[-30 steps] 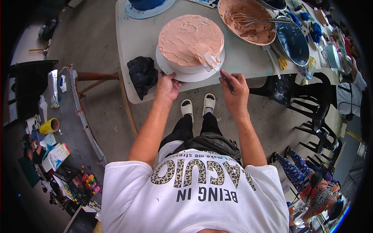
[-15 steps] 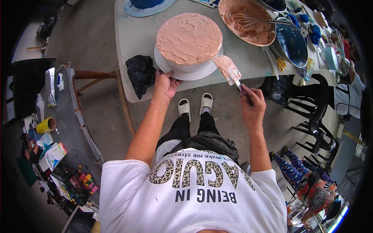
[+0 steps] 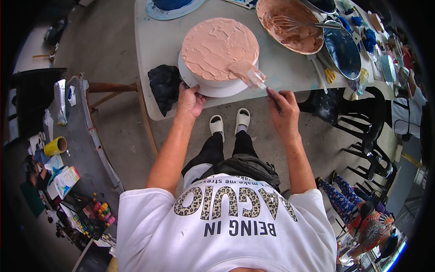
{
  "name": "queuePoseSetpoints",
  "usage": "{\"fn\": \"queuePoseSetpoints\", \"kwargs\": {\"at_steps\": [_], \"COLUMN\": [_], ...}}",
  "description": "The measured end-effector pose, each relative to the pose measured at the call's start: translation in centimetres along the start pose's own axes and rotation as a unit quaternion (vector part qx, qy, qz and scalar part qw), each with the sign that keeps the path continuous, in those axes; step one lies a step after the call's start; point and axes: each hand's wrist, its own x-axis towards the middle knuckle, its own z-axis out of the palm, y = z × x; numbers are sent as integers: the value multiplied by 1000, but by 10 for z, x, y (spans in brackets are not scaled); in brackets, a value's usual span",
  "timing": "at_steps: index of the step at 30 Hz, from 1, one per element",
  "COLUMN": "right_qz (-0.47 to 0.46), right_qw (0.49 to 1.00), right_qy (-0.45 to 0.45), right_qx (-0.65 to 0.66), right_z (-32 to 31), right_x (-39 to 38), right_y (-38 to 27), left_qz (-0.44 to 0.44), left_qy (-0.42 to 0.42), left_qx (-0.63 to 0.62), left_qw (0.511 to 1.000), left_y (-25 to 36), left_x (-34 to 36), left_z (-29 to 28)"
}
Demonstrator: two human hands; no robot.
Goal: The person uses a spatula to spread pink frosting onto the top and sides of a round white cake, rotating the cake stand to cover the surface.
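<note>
A round cake [image 3: 217, 45] with textured pink frosting on top sits on a white board [image 3: 213, 90] near the table's front edge. My left hand [image 3: 190, 100] grips the board's left front edge. My right hand [image 3: 282, 109] holds a spatula [image 3: 253, 77] whose frosting-covered blade lies at the cake's front right rim, partly over the top. Beside the board, to the left, lies a crumpled black cloth or bag [image 3: 161, 85].
The table [image 3: 152, 45] also holds bowls of pink [image 3: 290, 38] and dark blue [image 3: 342, 50] mixture, yellow scissors [image 3: 329, 75] and a blue cake [image 3: 173, 5]. Black chairs [image 3: 358, 109] stand rightward, a cluttered counter [image 3: 97, 167] leftward. Another person [image 3: 362, 217] is at lower right.
Half a second ago the spatula was off the cake to the right; it has moved back up-left onto the rim, along with my right hand. My left hand remains at the board.
</note>
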Motion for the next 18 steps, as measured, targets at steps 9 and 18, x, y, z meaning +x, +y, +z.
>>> {"fn": "queuePoseSetpoints", "kwargs": {"at_steps": [9, 18], "right_qz": [44, -30], "right_qw": [998, 998], "right_qy": [23, -48], "right_qx": [38, 34], "right_z": [-11, -5], "right_x": [19, 17], "right_y": [2, 7], "left_qz": [2, 0], "left_qy": [2, -5], "left_qx": [8, 40], "left_qw": [1000, 999], "left_y": [4, 5], "left_x": [-5, -5], "left_z": [-1, -7]}}
